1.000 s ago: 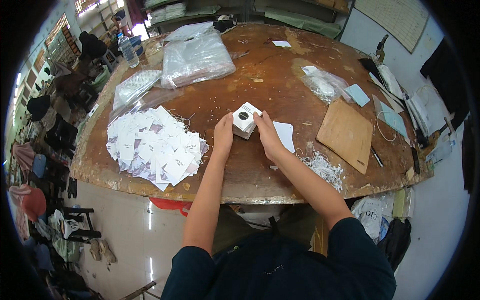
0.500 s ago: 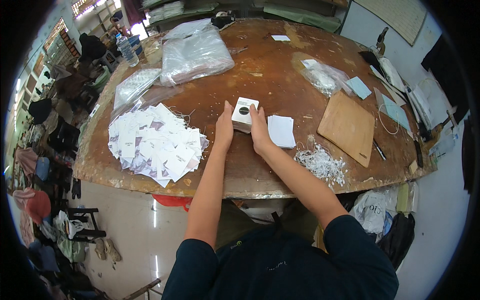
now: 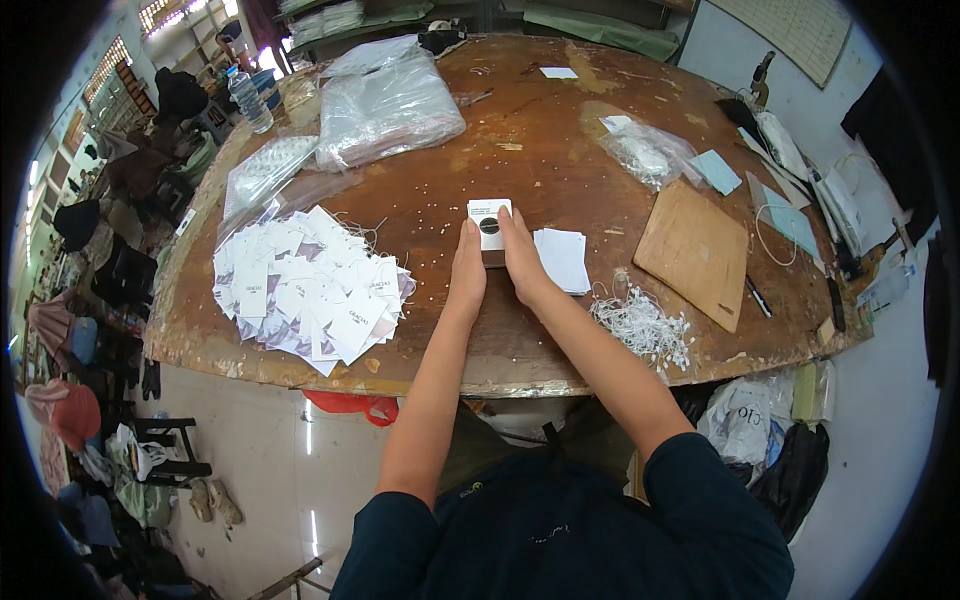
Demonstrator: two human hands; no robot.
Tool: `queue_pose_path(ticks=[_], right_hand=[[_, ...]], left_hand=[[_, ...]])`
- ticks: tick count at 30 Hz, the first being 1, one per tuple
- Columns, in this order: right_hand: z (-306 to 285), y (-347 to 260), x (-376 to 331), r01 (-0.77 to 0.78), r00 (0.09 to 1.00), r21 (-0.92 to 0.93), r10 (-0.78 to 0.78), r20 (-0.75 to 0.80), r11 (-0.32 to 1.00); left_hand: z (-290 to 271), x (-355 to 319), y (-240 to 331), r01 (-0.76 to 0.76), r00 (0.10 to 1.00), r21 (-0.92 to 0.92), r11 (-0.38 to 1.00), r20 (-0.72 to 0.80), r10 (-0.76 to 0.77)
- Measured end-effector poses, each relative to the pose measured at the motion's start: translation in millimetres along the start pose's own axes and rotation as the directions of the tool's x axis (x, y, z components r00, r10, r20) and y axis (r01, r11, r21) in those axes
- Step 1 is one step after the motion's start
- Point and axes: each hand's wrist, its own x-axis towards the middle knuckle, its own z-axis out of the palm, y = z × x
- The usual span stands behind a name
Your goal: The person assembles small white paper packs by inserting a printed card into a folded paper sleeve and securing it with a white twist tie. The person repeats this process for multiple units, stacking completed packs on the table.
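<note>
A squared stack of white card tags (image 3: 488, 212), its top one printed with a dark round mark, stands on the brown table between my palms. My left hand (image 3: 468, 268) lies flat along its left side, fingers straight and together. On the opposite side my right hand (image 3: 522, 262) presses against it, so the stack is gripped between the two. Just right of my right hand rests a smaller pile of blank white cards (image 3: 564, 264). To the left spreads a loose heap of white tags (image 3: 300, 285) with strings. A tangle of white strings (image 3: 645, 332) lies near the front edge.
A wooden board (image 3: 692, 255) lies at the right, with a pen (image 3: 760, 298) beside it. Clear plastic bags (image 3: 390, 108) are piled at the back left, near a water bottle (image 3: 250, 101). Another plastic bag (image 3: 645, 155) sits at the back right.
My left hand has shifted right and slightly nearer to me, flat against the stack. The stack now stands straighter and squarer between both hands. My right hand has barely moved.
</note>
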Motion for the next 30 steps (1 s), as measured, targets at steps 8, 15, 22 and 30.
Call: queue_pose_path(ticks=[8, 15, 22, 30], right_hand=[[-34, -40, 11, 0.484, 0.869, -0.728, -0.367, 0.333, 0.486], [-41, -72, 51, 0.594, 0.752, -0.761, 0.154, 0.64, 0.261], [-46, -69, 60, 0.59, 0.774, -0.759, 0.076, 0.629, 0.275], [-55, -68, 62, 0.563, 0.797, -0.71, -0.05, 0.602, 0.424]], left_hand=[[-16, -9, 7, 0.002, 0.999, -0.042, 0.999, -0.046, -0.004], [-29, -41, -1, -0.15, 0.988, 0.106, 0.983, -0.026, 0.154], [-36, -59, 8, -0.11, 0.991, 0.0, 0.994, -0.075, 0.109], [-37, -60, 12, -0.156, 0.983, -0.028, 0.987, -0.103, 0.153]])
